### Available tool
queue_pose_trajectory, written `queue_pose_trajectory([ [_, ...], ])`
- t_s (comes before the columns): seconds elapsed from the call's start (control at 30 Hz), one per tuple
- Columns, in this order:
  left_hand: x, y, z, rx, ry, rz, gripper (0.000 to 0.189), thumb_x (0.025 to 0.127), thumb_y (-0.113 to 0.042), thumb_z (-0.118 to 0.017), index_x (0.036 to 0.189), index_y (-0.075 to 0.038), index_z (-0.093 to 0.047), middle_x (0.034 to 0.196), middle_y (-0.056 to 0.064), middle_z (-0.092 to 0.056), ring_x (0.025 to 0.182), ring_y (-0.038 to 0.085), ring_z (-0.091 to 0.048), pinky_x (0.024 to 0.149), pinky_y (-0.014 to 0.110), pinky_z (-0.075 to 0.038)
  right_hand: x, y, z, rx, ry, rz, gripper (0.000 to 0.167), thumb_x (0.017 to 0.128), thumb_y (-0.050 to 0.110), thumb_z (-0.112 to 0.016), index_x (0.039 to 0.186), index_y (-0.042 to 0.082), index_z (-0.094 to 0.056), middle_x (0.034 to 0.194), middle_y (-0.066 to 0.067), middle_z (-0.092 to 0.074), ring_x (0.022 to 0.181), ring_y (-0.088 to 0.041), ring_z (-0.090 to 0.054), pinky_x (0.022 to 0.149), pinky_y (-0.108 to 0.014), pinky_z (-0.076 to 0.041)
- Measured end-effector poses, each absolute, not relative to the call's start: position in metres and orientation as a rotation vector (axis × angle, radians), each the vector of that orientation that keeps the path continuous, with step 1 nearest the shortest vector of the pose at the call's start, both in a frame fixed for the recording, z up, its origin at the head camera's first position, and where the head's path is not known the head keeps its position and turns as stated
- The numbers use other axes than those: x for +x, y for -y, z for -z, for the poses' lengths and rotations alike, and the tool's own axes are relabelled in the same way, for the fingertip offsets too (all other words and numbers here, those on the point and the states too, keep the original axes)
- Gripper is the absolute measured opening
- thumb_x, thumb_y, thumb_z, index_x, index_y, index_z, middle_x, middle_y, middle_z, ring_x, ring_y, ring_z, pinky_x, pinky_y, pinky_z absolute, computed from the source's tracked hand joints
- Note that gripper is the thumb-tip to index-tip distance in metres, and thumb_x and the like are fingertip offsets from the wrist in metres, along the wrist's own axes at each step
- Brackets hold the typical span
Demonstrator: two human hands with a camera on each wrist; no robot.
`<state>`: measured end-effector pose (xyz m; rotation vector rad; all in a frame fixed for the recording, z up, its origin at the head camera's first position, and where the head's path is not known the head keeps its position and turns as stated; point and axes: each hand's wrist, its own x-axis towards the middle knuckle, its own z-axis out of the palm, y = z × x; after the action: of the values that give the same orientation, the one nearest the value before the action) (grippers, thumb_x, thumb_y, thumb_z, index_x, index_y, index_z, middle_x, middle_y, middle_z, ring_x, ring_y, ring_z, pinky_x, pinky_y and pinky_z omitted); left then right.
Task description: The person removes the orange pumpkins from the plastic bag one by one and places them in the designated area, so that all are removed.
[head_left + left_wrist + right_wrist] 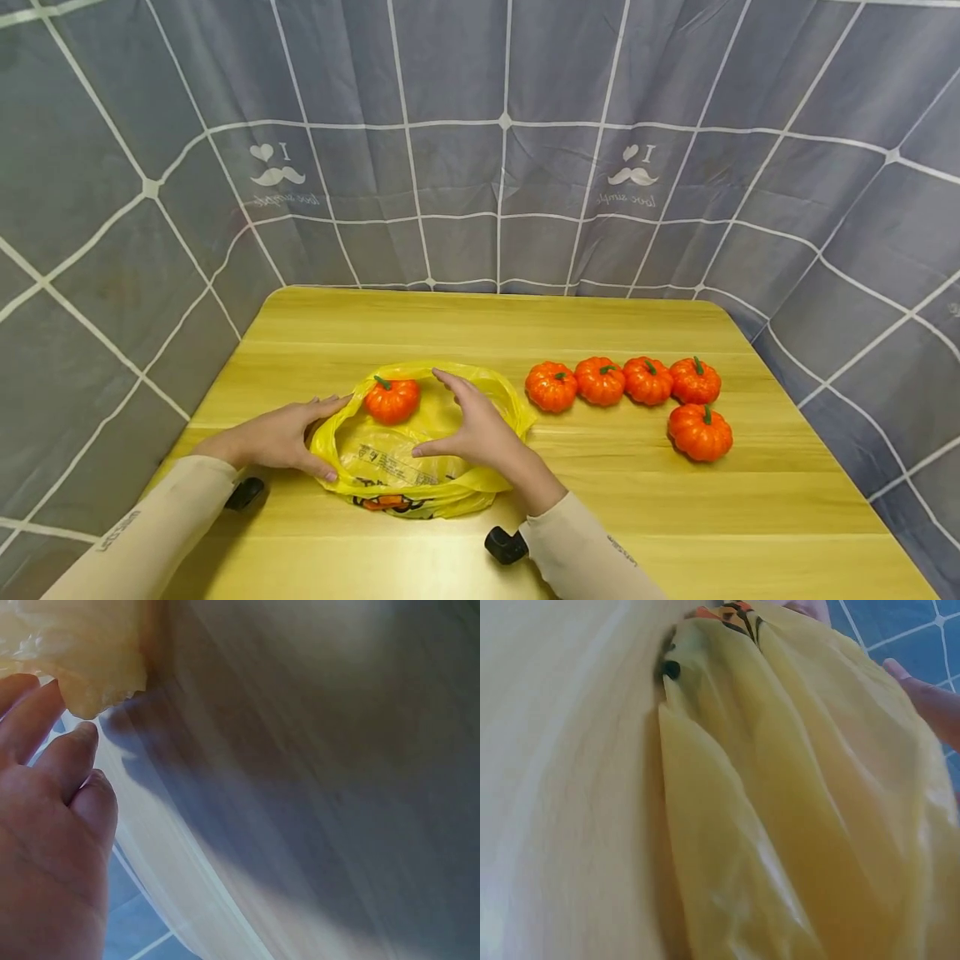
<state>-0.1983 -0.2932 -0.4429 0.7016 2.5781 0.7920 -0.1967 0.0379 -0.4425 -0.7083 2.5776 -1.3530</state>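
Observation:
A yellow plastic bag (457,502) lies on the table with its mouth spread wide and upward. Inside it, toward the back left, sits a small orange pumpkin (393,402) with a green stem. My left hand (288,435) rests against the bag's left rim, thumb and fingers apart. Its fingers touch the crumpled plastic (90,645) in the left wrist view. Over the right part of the mouth, my right hand (480,432) reaches in with thumb and fingers spread, holding nothing. The bag's side (780,787) hides most of that hand in the right wrist view.
Right of the bag, small orange pumpkins stand in a row (600,382), with another pumpkin (700,432) in front of the row's right end. All rest on a wooden table (600,517). A grey curtain (457,175) with white lines surrounds the table's back and sides.

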Motion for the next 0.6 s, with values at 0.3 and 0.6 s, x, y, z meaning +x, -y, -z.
queue_pose_trajectory([
  [0.3,-0.202,0.291,0.443,0.798,-2.606,-0.849,0.128,0.068,-0.056,-0.089,0.161,-0.003,-0.018,0.158,0.031,-0.026,0.143,0.051,-0.026,0.111,0.067,-0.024,-0.199,-0.025,0.448,-0.697,-2.586,1.283,0.105,0.071,0.038,-0.093,0.157,0.017,-0.036,0.158,-0.006,-0.038,0.139,-0.033,-0.043,0.109,-0.049,-0.040],
  [0.6,-0.198,0.293,0.446,0.817,-2.616,-0.931,0.128,0.067,-0.054,-0.090,0.164,-0.018,-0.013,0.165,0.021,-0.015,0.148,0.047,-0.016,0.113,0.068,-0.015,-0.202,-0.012,0.448,-0.699,-2.617,1.194,0.103,0.073,0.041,-0.092,0.156,0.014,-0.037,0.157,-0.008,-0.038,0.143,-0.030,-0.037,0.113,-0.048,-0.035],
])
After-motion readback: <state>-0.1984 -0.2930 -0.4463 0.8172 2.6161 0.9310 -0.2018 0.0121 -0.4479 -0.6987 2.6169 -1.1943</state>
